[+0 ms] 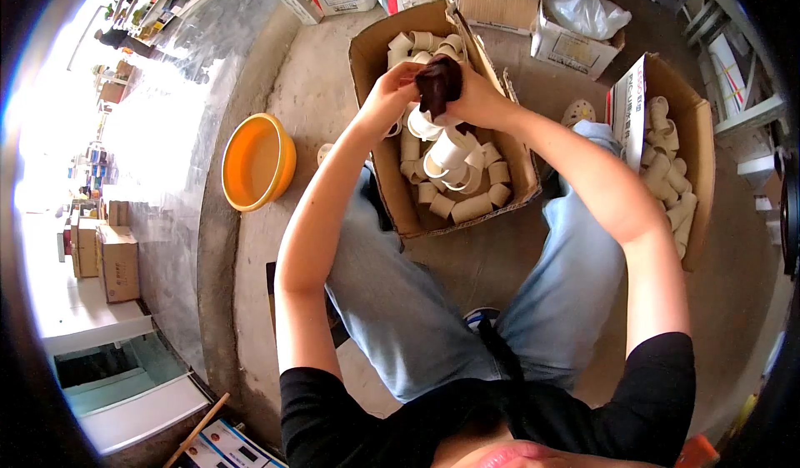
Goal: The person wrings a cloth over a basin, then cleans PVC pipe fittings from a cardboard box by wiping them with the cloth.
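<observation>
My left hand (pixel 395 95) and my right hand (pixel 481 101) meet above an open cardboard box (pixel 525 172) between my knees. Both are closed on a dark maroon cloth (pixel 439 85), which is bunched between them. Just below the cloth shows a white pipe fitting (pixel 423 124); whether my fingers also grip it is hidden. In the box lie many white plastic pipe fittings (pixel 472 209), mostly short tubes and elbows. A larger white fitting (pixel 451 150) lies on top of the others, under my hands.
A yellow-orange basin (pixel 292 164) stands on the floor to the left. Another cardboard box (pixel 702 147) of white fittings is at the right. Behind are more boxes (pixel 497 10), one with a clear plastic bag (pixel 587 8). Metal shelving (pixel 754 118) lines the right side.
</observation>
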A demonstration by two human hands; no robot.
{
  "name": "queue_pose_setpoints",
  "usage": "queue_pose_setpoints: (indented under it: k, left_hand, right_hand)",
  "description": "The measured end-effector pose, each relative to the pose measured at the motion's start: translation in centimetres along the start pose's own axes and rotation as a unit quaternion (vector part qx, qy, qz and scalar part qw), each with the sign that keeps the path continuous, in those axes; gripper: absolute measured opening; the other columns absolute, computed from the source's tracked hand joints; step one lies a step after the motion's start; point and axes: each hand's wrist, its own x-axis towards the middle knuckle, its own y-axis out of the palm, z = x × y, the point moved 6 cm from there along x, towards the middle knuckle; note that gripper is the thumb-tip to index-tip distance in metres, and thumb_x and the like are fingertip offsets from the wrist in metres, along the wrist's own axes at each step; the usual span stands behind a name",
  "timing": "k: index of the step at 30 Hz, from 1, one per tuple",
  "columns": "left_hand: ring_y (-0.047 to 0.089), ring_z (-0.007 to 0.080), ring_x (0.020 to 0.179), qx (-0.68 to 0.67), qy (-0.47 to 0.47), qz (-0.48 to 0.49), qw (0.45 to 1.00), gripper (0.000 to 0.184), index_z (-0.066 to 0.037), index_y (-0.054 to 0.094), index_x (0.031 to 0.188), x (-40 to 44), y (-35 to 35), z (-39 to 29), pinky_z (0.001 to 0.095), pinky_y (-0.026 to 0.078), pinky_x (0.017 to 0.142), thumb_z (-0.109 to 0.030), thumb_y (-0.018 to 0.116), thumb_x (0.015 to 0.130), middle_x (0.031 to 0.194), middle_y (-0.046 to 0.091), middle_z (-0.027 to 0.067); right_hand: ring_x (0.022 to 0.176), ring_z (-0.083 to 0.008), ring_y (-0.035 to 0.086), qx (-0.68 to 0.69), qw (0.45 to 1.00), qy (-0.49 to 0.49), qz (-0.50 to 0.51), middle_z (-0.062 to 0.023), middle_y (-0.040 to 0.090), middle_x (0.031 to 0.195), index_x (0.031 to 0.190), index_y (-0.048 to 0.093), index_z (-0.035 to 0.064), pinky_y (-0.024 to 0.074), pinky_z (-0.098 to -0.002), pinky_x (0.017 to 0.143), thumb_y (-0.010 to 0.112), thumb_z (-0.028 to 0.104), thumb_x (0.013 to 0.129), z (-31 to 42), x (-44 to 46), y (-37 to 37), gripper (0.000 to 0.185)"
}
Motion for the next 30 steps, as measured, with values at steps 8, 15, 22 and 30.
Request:
queue_pose_setpoints:
  k: [8,15,22,30]
  left_hand:
    - [0.048,0.0185,0.108,0.284,0.146,0.012,0.948,0.066,-0.005,0.045,0.123,-0.6,0.0,-0.7,0.0366,0.038,0.092,-0.018,0.075,0.066,0.113,0.052,0.0074]
    - [0.055,0.0190,0.092,0.217,0.223,-0.113,0.944,0.050,0.000,0.053,0.104,-1.6,-0.3,-2.8,0.0326,0.044,0.081,-0.020,0.073,0.063,0.096,0.056,0.0097]
    - [0.053,0.0241,0.089,0.351,0.243,-0.163,0.890,0.046,0.000,0.055,0.093,-3.7,0.6,-7.2,0.0350,0.041,0.081,-0.027,0.072,0.060,0.088,0.057,0.0105]
    - [0.049,0.0352,0.085,0.411,0.363,-0.178,0.817,0.039,-0.003,0.053,0.090,-6.3,1.9,-8.6,0.0404,0.039,0.076,-0.019,0.070,0.058,0.086,0.053,0.0147]
  right_hand:
    - [0.106,-0.0198,0.048,0.182,0.982,0.020,-0.037,-0.0118,0.051,0.112,0.120,0.039,-0.0009,0.0366,-0.0313,0.093,0.070,0.018,0.068,-0.9,-0.1,-1.4,0.063]
    - [0.110,-0.0176,0.044,0.363,0.929,-0.054,0.043,-0.0081,0.046,0.120,0.127,0.033,0.0037,0.0336,-0.0321,0.096,0.061,0.031,0.080,1.8,-1.0,-1.3,0.061]
    - [0.120,-0.0239,0.039,0.690,0.716,-0.023,0.104,-0.0110,0.042,0.129,0.129,0.034,0.0009,0.0248,-0.0364,0.105,0.033,0.064,0.082,6.3,-2.6,-2.2,0.079]
    - [0.134,-0.0234,0.008,-0.156,0.953,-0.081,0.247,-0.0106,-0.013,0.146,0.142,0.007,0.0206,0.0263,-0.0343,0.102,0.067,0.011,0.062,9.2,-4.9,-1.5,0.100]
